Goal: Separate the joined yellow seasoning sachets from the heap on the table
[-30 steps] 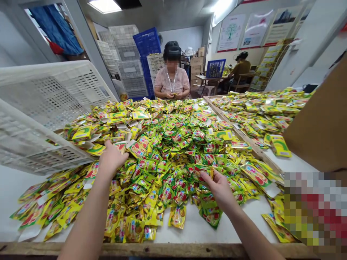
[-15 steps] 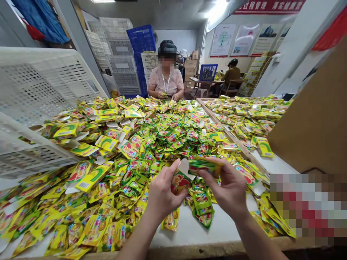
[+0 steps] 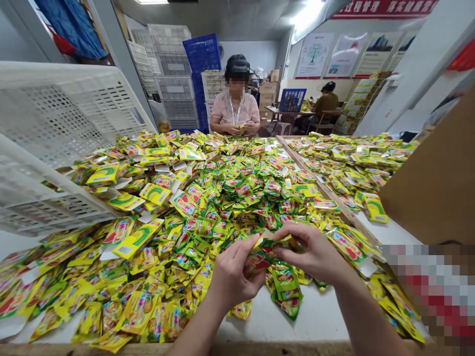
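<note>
My left hand (image 3: 230,273) is closed around a small printed carton (image 3: 256,262) with a red fruit picture, its open end turned to the right. My right hand (image 3: 315,253) pinches a few candy sachets (image 3: 279,243) at that open end. They seem partly inside the carton, but my fingers hide how far. Just below the hands, several green sachets (image 3: 285,287) lie on the white tabletop (image 3: 267,324). A big heap of green sachets (image 3: 241,188) rises behind the hands, and yellow sachets (image 3: 137,311) spread to the left.
Filled-looking yellow cartons (image 3: 156,194) pile up at the left beside a tilted white crate (image 3: 67,113). A wooden divider (image 3: 326,190) runs along the right, with more cartons (image 3: 374,207) beyond it and a brown cardboard panel (image 3: 434,178). Across the table sits a co-worker (image 3: 235,109).
My right hand has brought the sachets left against the carton's open end, and they now overlap it. The whole view has shifted slightly, so the scene sits further right.
</note>
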`<state>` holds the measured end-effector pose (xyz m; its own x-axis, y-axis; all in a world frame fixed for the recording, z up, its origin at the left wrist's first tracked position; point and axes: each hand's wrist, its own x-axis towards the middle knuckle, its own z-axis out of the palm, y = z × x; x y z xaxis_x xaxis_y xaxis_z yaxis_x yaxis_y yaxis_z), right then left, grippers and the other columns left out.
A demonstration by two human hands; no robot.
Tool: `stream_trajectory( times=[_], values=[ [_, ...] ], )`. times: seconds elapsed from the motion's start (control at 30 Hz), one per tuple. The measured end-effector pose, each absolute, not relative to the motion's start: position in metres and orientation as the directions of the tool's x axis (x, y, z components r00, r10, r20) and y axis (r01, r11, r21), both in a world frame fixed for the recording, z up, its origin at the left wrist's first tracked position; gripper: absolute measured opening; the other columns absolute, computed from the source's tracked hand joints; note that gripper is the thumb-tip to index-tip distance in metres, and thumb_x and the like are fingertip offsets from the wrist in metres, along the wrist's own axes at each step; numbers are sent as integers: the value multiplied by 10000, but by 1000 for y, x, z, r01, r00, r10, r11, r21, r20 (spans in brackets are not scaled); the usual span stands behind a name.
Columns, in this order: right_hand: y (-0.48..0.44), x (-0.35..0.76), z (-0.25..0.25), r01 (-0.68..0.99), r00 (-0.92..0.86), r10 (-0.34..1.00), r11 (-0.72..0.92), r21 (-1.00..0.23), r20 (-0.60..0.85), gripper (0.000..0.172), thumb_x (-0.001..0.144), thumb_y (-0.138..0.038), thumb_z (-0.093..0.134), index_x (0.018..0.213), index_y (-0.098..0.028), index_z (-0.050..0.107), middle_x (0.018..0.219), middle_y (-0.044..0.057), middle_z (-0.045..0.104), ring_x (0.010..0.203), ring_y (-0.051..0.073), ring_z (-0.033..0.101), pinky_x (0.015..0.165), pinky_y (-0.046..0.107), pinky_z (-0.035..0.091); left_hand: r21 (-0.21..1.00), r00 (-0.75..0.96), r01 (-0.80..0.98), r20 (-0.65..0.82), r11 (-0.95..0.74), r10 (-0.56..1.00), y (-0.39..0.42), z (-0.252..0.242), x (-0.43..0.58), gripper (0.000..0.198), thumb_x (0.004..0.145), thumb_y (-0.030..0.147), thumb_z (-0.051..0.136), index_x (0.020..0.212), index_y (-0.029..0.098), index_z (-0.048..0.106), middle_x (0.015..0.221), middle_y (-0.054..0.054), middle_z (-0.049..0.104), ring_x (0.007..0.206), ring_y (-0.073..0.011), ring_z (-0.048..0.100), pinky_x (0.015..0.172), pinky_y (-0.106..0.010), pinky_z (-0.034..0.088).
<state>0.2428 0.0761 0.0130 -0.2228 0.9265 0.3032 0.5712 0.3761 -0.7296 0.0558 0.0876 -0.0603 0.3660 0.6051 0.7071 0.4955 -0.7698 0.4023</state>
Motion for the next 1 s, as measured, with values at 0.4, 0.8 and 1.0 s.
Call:
stream_trajectory(
  times=[0.4, 0.8, 1.0],
  values=[
    [77, 213, -14, 253, 87, 957, 248, -935, 278, 239, 639, -355, 780, 773, -200, 658, 712, 26, 674, 646, 179, 625, 614, 297, 516, 428, 312, 527, 706, -734, 635, 89, -59, 53, 676, 722, 223, 587, 1356, 185, 357, 998, -84, 653, 871, -203, 656, 745, -284, 548],
    [63, 199, -28, 632, -114, 876, 428, -646, 469, 119, 799, -376, 638, 740, -299, 708, 782, 21, 735, 1066, 322, 578, 1033, 585, 165, 459, 295, 529, 690, -714, 662, 87, -60, 52, 624, 768, 278, 569, 1356, 189, 378, 983, -90, 662, 851, -206, 658, 734, -295, 548],
    [63, 203, -29, 475, -11, 968, 225, -851, 249, 83, 719, -320, 694, 685, -245, 702, 705, 18, 714, 731, 241, 641, 951, 538, 370, 559, 316, 427, 644, -711, 697, 88, -58, 54, 613, 705, 234, 646, 1285, 214, 448, 1086, -92, 644, 986, -230, 627, 862, -343, 514]
  ],
)
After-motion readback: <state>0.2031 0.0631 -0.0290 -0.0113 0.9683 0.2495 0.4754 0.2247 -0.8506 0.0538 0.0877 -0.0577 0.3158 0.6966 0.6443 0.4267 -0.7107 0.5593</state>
